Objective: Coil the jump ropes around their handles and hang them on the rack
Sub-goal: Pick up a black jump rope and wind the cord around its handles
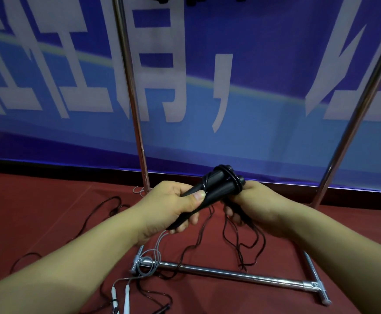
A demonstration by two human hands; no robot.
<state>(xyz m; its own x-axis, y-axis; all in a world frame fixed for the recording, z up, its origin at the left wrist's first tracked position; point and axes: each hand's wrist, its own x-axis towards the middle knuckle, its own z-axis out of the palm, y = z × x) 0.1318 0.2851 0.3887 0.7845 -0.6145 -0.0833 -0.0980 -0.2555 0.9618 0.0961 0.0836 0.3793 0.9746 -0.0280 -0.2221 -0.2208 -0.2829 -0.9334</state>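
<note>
I had the two black handles point(216, 189) of a jump rope held together side by side, out in front of me and above the base of the rack point(230, 274). My left hand point(173, 205) was wrapped around their lower part, fingers curled under and the thumb pressed flat on top. My right hand point(259, 205) sat at the upper end of the handles, its fingers curled in against them from the far side; I could not make out whether it pinched the cord or only steadied the handles. A few turns of the dark cord point(229, 175) already ringed the handles near their top ends, and one strand ran slantwise down between them. The rest of the cord point(241, 241) hung loose below my hands in wavy loops, reaching down to the red floor point(49, 211) and crossing the rack's chrome bottom bar. The rack's two upright poles point(135, 123) rose behind, against a blue banner point(264, 64) with large white characters. Another jump rope with white handles point(126, 300) and a grey cord lay on the floor by the near left foot of the rack, and more dark cord trailed off to the left.
</note>
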